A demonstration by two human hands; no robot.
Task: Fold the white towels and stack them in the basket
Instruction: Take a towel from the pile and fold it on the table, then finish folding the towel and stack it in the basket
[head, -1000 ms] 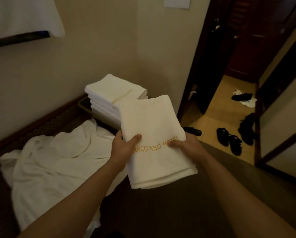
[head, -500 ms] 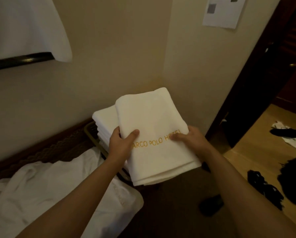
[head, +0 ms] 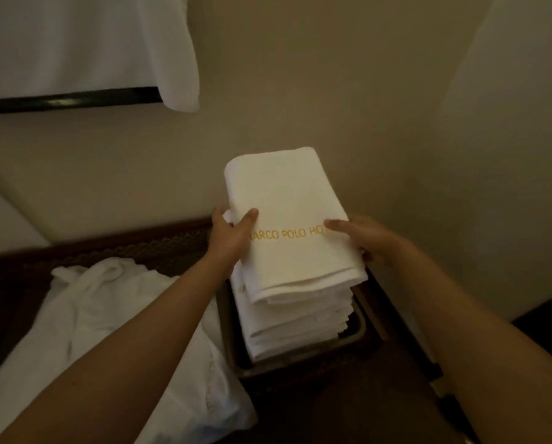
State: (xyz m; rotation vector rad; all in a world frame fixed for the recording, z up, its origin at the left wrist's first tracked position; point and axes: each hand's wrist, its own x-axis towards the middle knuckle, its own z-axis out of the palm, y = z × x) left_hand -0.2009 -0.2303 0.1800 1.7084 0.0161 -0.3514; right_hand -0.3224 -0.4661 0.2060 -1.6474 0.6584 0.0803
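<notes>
Two hands grip one folded towel (head: 287, 225): left hand (head: 231, 238) and right hand (head: 361, 240) pinch opposite edges, likely to keep it flat. It sits atop the stack (head: 297, 325) in the basket (head: 358, 334); unfolded linen (head: 108, 315) lies left.

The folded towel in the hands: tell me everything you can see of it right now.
The folded towel is white, soft terry-like cloth, folded into a thick oblong of several layers, its layered edges toward the camera. Gold lettering across it reads "ARCO POLO HO", both ends covered by thumbs. It lies nearly flat over the stack of towels in the basket; whether it rests there yet is unclear. The left hand grips its left edge, the right hand its right edge.
</notes>
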